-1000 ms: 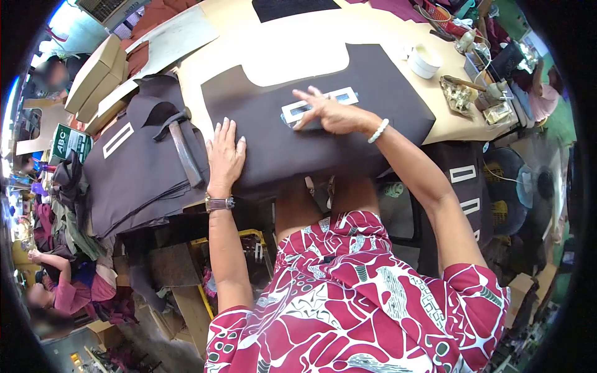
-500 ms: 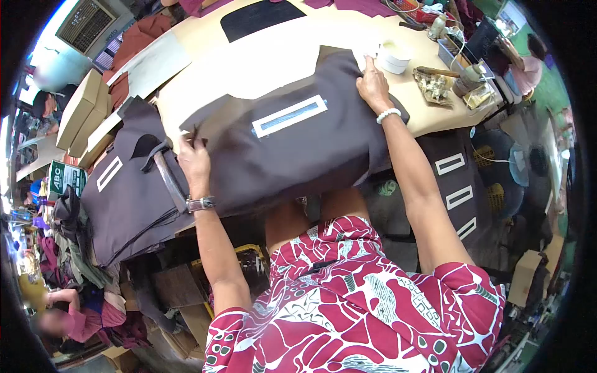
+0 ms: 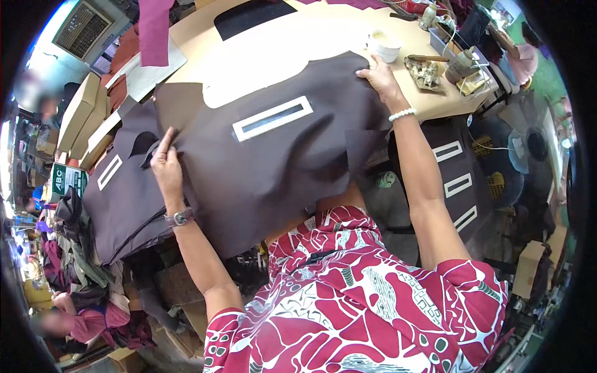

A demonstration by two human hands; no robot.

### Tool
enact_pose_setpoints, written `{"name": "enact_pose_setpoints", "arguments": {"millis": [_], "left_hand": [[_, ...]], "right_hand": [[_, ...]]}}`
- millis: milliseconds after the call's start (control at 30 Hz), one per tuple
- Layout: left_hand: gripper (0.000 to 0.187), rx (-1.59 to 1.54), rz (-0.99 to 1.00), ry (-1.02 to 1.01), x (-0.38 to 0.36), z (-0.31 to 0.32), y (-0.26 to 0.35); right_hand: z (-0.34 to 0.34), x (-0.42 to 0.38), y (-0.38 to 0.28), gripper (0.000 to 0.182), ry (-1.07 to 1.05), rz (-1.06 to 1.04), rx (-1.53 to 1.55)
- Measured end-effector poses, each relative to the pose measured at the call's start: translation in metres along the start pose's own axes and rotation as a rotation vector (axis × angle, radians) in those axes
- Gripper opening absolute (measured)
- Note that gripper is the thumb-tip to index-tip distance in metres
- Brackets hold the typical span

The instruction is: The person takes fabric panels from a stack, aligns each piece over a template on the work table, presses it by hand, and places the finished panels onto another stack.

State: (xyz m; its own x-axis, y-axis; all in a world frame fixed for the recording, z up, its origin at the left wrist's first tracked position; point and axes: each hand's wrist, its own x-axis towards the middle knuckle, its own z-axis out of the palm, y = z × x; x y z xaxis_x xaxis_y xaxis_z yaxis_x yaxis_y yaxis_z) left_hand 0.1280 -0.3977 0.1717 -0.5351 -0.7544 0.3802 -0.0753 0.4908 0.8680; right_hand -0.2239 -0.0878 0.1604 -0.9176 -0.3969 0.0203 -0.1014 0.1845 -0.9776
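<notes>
A dark brown sheet of leather-like material [image 3: 249,168] with a cut-out notch in its far edge spreads between my hands. Stuck on it is a white rectangular frame [image 3: 272,118] around a dark slot. My left hand [image 3: 166,171] grips the sheet's left edge, index finger pointing forward. At the upper right corner, my right hand [image 3: 380,81] pinches the edge between thumb and fingers. The near edge droops past the table toward my lap. Left of it lies a stack of similar brown pieces [image 3: 134,193], one with a white frame [image 3: 110,172].
A white tape roll [image 3: 384,46] stands on the pale table [image 3: 280,40], near a brush [image 3: 428,58] on a glue-crusted lump. Bottles and a plastic bin sit at right. Framed brown pieces [image 3: 457,186] hang at lower right. Cartons [image 3: 81,118] stand left; another person is at lower left.
The sheet has shifted left and toward me, flattening out, with both hands on it. It now covers most of the hammer beside my left hand. A magenta strip has appeared at the far left.
</notes>
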Motion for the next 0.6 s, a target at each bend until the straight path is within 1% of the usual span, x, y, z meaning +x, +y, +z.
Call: {"name": "enact_pose_setpoints", "arguments": {"millis": [33,67,133,167,200,233,267,300,333,400,433,467,533,567,600], "left_hand": [[0.033,0.103,0.022,-0.029,-0.009,-0.001,-0.006],[0.034,0.087,-0.034,-0.028,-0.02,0.001,-0.008],[0.036,0.024,-0.078,-0.036,-0.044,0.008,-0.001],[0.038,-0.032,-0.139,-0.094,-0.058,0.01,0.009],[0.044,-0.012,-0.11,-0.153,-0.067,0.012,0.012],[0.047,-0.062,-0.105,-0.212,-0.077,0.016,0.023],[0.049,-0.121,-0.098,-0.283,-0.087,0.023,0.037],[0.051,-0.201,-0.196,-0.411,-0.095,0.031,0.052],[0.053,-0.247,-0.322,-0.541,-0.102,0.045,0.058],[0.054,-0.314,-0.35,-0.813,-0.119,0.075,0.057],[0.054,-0.299,-0.259,-0.933,-0.127,0.098,0.068],[0.055,-0.215,-0.198,-1.097,-0.134,0.119,0.077],[0.056,-0.289,-0.109,-1.299,-0.162,0.165,0.083],[0.055,-0.343,-0.059,-1.397,-0.18,0.183,0.091],[0.054,-0.377,0.096,-1.477,-0.195,0.201,0.102]], "right_hand": [[-0.004,-0.009,0.001,0.074,0.015,-0.031,-0.014],[-0.012,-0.015,0.009,0.073,0.06,-0.075,-0.107],[-0.028,-0.032,0.021,0.07,0.163,-0.159,-0.298],[-0.037,-0.052,0.022,0.066,0.17,-0.216,-0.172],[-0.047,-0.067,0.029,0.064,0.243,-0.254,-0.166],[-0.063,-0.085,0.034,0.065,0.273,-0.244,-0.187],[-0.082,-0.108,0.038,0.066,0.315,-0.232,-0.214],[-0.103,-0.13,0.047,0.066,0.36,-0.148,-0.158],[-0.121,-0.148,0.07,0.064,0.37,-0.121,-0.075],[-0.159,-0.201,0.079,0.063,0.492,-0.001,-0.104],[-0.187,-0.229,0.09,0.063,0.552,0.063,-0.304],[-0.218,-0.261,0.101,0.064,0.604,0.13,-0.5],[-0.265,-0.32,0.099,0.064,0.727,0.339,-0.604],[-0.299,-0.356,0.098,0.064,0.738,0.358,-0.801],[-0.334,-0.387,0.098,0.065,0.732,0.388,-0.996]]}}
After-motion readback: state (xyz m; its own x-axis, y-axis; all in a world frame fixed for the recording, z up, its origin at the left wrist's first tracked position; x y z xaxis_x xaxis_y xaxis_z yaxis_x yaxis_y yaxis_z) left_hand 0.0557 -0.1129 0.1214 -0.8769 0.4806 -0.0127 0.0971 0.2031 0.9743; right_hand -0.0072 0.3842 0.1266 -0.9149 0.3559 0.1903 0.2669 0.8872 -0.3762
